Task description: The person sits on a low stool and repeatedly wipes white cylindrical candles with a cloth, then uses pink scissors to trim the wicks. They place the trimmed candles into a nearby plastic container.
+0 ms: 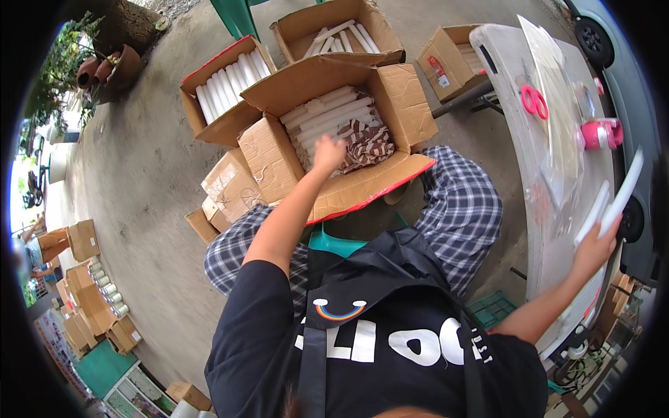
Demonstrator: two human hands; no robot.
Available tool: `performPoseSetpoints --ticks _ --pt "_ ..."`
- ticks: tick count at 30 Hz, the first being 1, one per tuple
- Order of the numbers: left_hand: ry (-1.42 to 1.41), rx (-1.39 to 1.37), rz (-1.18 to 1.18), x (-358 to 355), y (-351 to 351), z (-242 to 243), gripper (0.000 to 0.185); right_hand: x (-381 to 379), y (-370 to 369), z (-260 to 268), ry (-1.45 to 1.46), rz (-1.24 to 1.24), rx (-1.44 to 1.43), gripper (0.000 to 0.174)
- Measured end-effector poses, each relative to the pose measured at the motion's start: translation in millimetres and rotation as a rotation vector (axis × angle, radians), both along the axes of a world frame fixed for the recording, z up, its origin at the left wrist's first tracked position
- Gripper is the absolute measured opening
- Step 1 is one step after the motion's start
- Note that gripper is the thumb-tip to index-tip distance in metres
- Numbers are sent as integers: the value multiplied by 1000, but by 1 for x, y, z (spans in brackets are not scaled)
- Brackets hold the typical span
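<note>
An open cardboard box [366,193] stands before me between my knees, with rows of white candles [334,116] and a crumpled brown-and-white striped wrapping [368,143] inside. My left hand [329,154] reaches into it, its fingers at the near candles beside the wrapping; whether they grip one cannot be told. Off to the right, my right hand [596,245] holds a few long white candles [622,193] over the table [502,68]. Pink scissors [534,102], clear plastic sheets [559,172] and a pink roll-like item [601,134] lie on that table.
Beyond the near box stand a box packed with white candles [225,86] and another with loose ones [347,39]. A further carton [444,68] sits by the table. Small cartons [230,183] are by my left knee. A parked vehicle [627,104] is beyond the table.
</note>
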State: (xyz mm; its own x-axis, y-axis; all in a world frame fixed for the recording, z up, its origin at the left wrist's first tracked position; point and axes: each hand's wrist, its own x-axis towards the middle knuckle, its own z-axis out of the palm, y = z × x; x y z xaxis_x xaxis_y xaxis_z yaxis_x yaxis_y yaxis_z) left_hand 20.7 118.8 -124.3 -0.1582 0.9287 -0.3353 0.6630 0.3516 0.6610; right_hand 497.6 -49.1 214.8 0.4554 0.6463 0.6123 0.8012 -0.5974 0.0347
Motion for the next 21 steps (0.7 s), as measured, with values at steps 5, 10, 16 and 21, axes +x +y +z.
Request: performPoseSetpoints --ticks 5,10,16,21 --pt "269 -265 -113 -53 0 -72 56 27 -7 6 -311 -182 -199 45" --pt "432 -108 -220 -79 22 -110 52 -182 93 -29 27 879 230 41" --pt "464 -204 -209 -74 49 -128 53 -340 210 -229 624 1114 -1043 37" --pt "534 -305 -336 -78 53 -101 52 -350 225 -378 452 844 -1478 52"
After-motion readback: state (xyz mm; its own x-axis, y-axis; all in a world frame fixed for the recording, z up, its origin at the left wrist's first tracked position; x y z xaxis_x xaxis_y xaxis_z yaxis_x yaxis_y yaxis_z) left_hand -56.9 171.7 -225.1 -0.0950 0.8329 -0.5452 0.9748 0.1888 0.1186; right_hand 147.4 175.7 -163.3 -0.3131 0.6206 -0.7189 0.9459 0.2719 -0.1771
